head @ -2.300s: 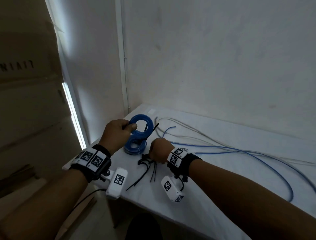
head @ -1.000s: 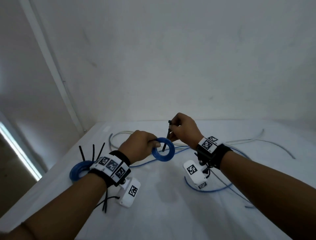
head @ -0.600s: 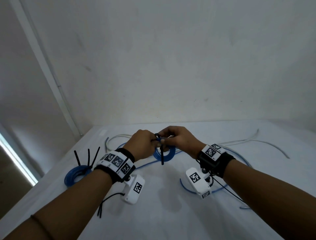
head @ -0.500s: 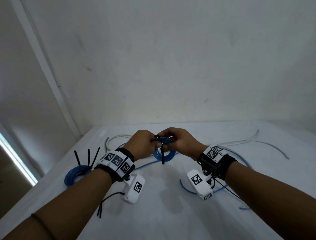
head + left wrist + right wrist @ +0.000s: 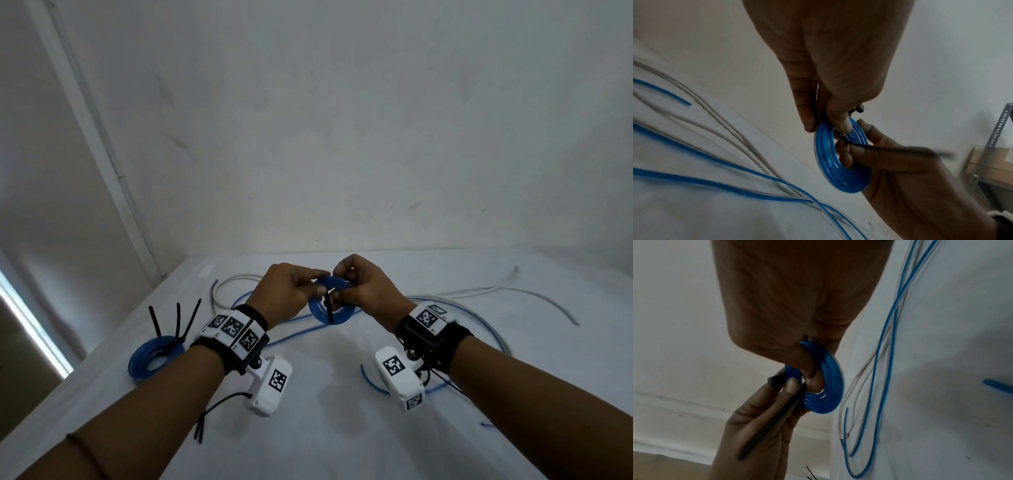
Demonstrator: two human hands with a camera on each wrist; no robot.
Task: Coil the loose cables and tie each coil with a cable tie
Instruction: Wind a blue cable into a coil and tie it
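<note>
A small blue coil [image 5: 330, 313] is held up over the white table [image 5: 342, 428] between both hands. My left hand [image 5: 317, 286] pinches the coil's top rim, its thumb pressing a black cable tie [image 5: 329, 310] against it. In the left wrist view the tie's head [image 5: 859, 109] pokes out past the thumb. My right hand [image 5: 342, 286] grips the coil's right side, thumb outside and a finger through the hole [image 5: 816, 382]. The tie's tail [image 5: 774, 421] hangs toward me between the hands, across the fingers.
A stack of tied blue coils [image 5: 156, 356] with tie tails sticking up lies at the table's left edge. Spare black ties [image 5: 205, 416] lie under my left forearm. Loose blue cable [image 5: 376, 387] and white cable [image 5: 496, 291] sprawl behind and right of the hands.
The left hand brought the small coil from the pile to the table's middle, and the right hand brought a tie to it. The tie, upright a second ago, now wraps the coil, tail down.
</note>
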